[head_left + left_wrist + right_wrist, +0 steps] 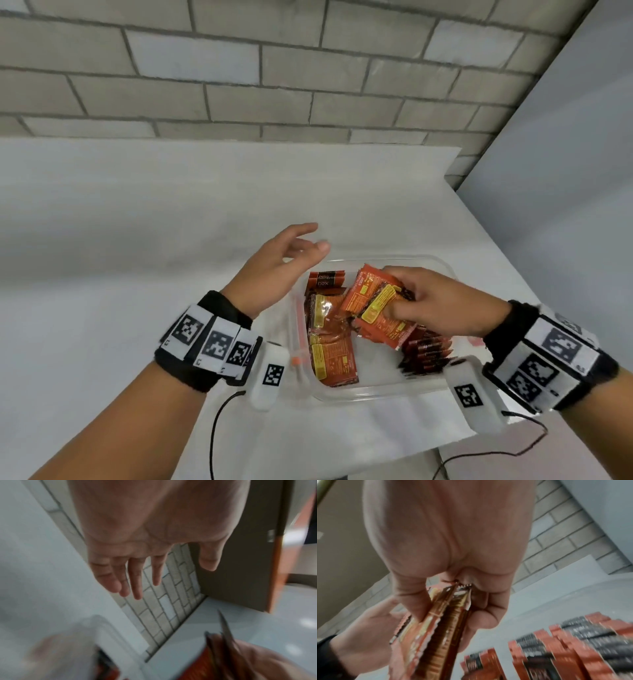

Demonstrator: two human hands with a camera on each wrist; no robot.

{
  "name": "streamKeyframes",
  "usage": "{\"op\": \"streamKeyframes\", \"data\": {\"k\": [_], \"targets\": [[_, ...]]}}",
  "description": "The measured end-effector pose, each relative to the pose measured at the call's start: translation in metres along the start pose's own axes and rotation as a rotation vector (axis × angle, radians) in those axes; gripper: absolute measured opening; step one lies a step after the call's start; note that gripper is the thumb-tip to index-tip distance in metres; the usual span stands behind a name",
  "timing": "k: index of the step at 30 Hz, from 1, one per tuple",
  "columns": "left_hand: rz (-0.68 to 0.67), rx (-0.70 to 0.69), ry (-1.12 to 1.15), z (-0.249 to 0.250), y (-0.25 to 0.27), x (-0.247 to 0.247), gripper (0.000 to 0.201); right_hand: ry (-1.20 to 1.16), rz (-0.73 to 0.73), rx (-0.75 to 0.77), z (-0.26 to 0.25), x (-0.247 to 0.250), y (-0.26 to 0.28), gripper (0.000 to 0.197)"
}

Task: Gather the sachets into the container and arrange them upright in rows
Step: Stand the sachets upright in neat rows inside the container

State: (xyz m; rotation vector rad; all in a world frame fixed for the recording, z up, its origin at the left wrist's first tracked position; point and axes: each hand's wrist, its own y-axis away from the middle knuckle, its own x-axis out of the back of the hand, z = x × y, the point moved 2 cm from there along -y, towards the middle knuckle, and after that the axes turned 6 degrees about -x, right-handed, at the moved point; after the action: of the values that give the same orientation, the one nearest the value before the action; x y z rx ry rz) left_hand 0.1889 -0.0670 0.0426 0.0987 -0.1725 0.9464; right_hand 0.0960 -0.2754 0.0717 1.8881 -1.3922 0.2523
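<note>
A clear plastic container sits on the white table and holds orange and dark sachets. My right hand grips a small bunch of sachets over the container's middle; in the right wrist view those sachets sit edge-on between thumb and fingers. Several sachets lie flat at the container's left side. A row of upright sachets stands at its near right, also seen blurred as upright sachets. My left hand hovers open above the container's far left corner, fingers spread, holding nothing.
The white table stretches left and back to a grey brick wall. Its right edge runs close behind the container. Black cables trail from both wristbands near the table's front.
</note>
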Motion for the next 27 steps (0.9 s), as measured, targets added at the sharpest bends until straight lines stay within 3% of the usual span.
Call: {"op": "streamKeyframes", "data": {"k": [2, 5, 8, 10, 16, 21, 23, 27], "targets": [[-0.147, -0.047, 0.079, 0.018, -0.002, -0.019, 0.073, -0.105, -0.006, 0.016, -0.005, 0.012, 0.007, 0.031], [-0.386, 0.028, 0.270, 0.025, -0.006, -0.053, 0.086, -0.202, -0.002, 0.051, -0.011, 0.022, 0.019, 0.034], [-0.535, 0.181, 0.358, 0.027, -0.006, -0.075, 0.047, -0.200, 0.064, 0.081, -0.013, 0.026, 0.026, 0.022], [-0.576, 0.260, 0.513, 0.027, -0.005, -0.086, 0.034, -0.197, 0.135, 0.102, -0.009, 0.026, 0.028, 0.020], [-0.503, 0.311, 0.787, 0.020, -0.008, -0.104, 0.041, -0.212, 0.286, 0.159, 0.009, 0.019, 0.032, 0.042], [-0.377, 0.309, 0.820, 0.017, -0.010, -0.109, 0.029, -0.195, 0.550, 0.161, 0.025, 0.014, 0.038, 0.064], [-0.358, 0.310, 0.788, 0.018, -0.010, -0.109, 0.025, -0.235, 0.582, 0.122, 0.031, 0.013, 0.037, 0.072], [-0.330, 0.307, 0.793, 0.015, -0.011, -0.110, 0.041, -0.368, 0.585, 0.049, 0.039, 0.011, 0.035, 0.067]]}}
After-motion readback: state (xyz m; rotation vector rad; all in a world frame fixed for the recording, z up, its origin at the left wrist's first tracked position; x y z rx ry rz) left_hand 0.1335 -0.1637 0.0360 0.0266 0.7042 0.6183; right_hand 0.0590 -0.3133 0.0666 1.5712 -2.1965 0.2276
